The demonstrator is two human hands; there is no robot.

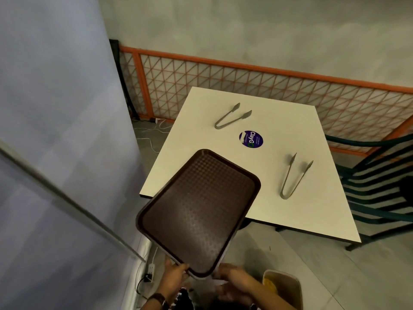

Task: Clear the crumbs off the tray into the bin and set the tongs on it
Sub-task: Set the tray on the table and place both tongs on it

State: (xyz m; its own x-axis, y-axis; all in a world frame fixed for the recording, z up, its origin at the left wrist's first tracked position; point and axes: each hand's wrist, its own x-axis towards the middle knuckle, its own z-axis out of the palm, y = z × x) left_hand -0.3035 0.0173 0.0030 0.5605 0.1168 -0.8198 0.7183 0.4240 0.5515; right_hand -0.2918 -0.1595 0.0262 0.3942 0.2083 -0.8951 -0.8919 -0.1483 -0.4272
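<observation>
A: While both hands are gripping the near short edge of the tray [199,209], it is hanging tilted in the air, far end overlapping the desk [279,211] corner, near end low by the bin [282,285].

B: Noting the grip: left hand [173,277] is curling fingers over the tray's near corner; right hand [234,278] is closing on the same edge, just beside it.

A: Progress?

B: Tray face is showing no crumbs that I can make out, so tipping is looking done or nearly so. Something yellow is sitting in the bin; cannot tell what.

A: Left to do?

B: Tray is needing to go back on the desk, then tongs onto it. Neither pair is being touched.

A: Counting now.

B: One tray. Two tongs: far tongs [232,116] beyond the round sticker [251,139], near tongs [295,176] toward the right edge, well apart. One bin, partly cut off. One desk.
</observation>
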